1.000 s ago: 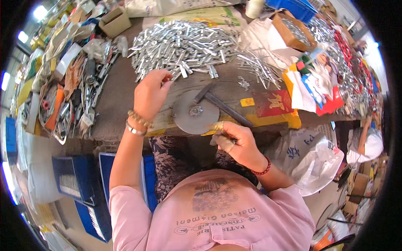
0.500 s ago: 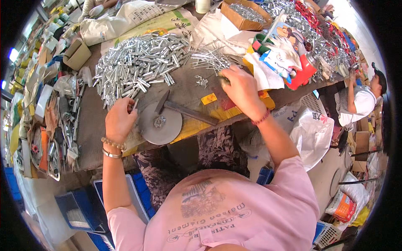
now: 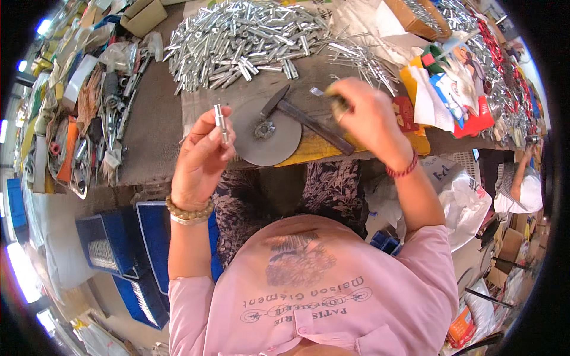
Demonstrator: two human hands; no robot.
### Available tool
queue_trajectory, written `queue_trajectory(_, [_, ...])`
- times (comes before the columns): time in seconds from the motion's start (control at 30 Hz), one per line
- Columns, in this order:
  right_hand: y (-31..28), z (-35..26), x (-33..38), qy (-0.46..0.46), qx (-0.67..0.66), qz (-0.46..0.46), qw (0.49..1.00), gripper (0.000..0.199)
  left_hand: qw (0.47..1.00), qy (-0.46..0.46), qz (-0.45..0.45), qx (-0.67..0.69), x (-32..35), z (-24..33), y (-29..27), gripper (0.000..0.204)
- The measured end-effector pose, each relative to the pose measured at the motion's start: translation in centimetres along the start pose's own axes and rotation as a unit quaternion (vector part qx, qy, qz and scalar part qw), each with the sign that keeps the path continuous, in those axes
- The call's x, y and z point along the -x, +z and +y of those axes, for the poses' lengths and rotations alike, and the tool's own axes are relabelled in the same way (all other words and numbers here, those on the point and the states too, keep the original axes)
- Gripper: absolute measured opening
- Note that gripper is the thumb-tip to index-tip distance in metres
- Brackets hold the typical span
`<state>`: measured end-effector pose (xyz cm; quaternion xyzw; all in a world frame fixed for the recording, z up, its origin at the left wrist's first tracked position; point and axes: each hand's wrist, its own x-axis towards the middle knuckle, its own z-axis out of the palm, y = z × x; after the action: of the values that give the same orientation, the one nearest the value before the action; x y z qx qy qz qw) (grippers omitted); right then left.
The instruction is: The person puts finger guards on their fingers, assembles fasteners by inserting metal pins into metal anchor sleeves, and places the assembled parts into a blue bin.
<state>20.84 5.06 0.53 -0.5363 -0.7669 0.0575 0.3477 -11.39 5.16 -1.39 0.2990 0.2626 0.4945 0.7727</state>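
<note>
Metal tube in left hand

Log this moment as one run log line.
left hand: holds metal tube | right hand: holds small metal piece | round metal disc, hammer on bench

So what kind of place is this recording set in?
Likely a small assembly workshop bench: a heap of small metal tubes, a hammer on a round metal disc, and one tube in the left hand.

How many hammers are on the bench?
1. The hammer lies across the round metal disc, between the left hand and right hand. More could be hidden in the clutter.
</note>
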Motion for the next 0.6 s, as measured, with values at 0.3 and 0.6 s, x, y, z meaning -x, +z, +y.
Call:
queue_trajectory(0.3, [4.0,-5.9,2.4,-0.122,0.000,-0.101,0.987,0.012,0.940,0.058,0.059,-0.331,1.2,-2.8,1.9,0.038])
queue_trajectory(0.6, [4.2,-5.4,2.2,-0.140,0.012,-0.092,0.986,0.014,0.707,0.188,0.039,-0.681,1.8,-1.9,1.2,0.017])
